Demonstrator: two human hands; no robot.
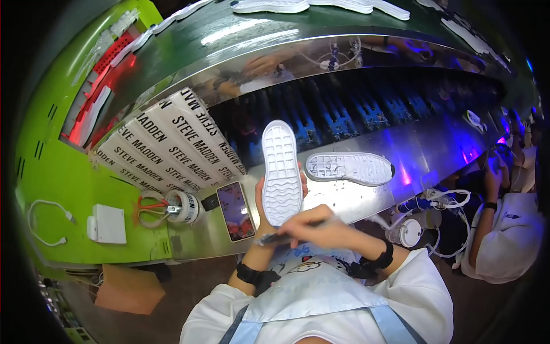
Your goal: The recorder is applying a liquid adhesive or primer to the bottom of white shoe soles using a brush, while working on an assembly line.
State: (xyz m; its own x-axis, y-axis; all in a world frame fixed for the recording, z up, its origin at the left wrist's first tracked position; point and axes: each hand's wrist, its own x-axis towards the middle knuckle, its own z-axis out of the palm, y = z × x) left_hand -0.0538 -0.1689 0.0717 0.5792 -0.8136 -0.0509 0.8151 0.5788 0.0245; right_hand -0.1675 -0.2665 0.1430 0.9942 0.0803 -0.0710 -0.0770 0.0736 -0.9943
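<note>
Steel surface (435, 152) is spanning mid-frame, with scissors (150, 207) and a phone (235, 210) lying lower left. At centre, the left hand (264, 213) is gripping an upturned white shoe (281, 172), while the right hand (315, 228) is pinching a pen (278, 237) against its heel. Another white shoe (349, 168) is lying just right.

We are in a shoe factory, at an assembly line. We see a long metal conveyor (366, 63) with white soles (269, 6) on its green top, another white shoe (349, 167) on the steel bench (424, 152), and a co-worker (504, 241) seated beside us.
</note>
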